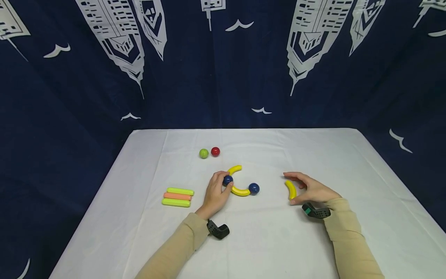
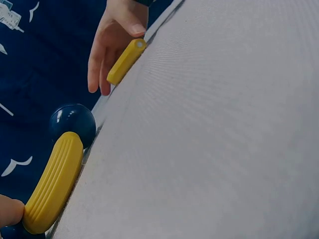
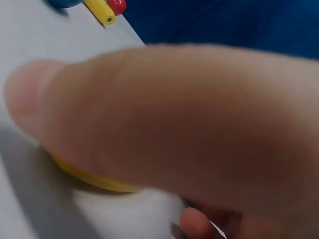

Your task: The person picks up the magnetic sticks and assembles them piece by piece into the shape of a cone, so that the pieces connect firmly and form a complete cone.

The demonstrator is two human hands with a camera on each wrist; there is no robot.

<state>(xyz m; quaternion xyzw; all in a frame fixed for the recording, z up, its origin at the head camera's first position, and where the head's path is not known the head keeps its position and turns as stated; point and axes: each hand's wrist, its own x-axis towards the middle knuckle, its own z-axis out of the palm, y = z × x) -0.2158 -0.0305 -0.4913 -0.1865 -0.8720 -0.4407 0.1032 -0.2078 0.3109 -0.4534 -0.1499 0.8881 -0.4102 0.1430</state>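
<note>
My left hand (image 1: 215,193) pinches a dark blue ball (image 1: 228,180) between thumb and fingers. Two yellow curved rods meet this ball: one (image 1: 235,169) arcs away at the top, the other (image 1: 240,192) leads to a second blue ball (image 1: 254,188). In the left wrist view, my thumb (image 2: 9,211) touches the near end of the lower curved rod (image 2: 54,184). On the right, my right hand (image 1: 311,190) spreads thumb and fingers around a loose yellow curved rod (image 1: 290,190) on the table. In the right wrist view the thumb hides most of that rod (image 3: 94,180).
Left of my left hand lie two lime straight rods (image 1: 180,191) with an orange rod (image 1: 177,196) between them. Farther back sit a green ball (image 1: 203,154) and a red ball (image 1: 215,151). A white cloth covers the table (image 1: 265,240); a dark blue curtain (image 1: 216,85) hangs behind.
</note>
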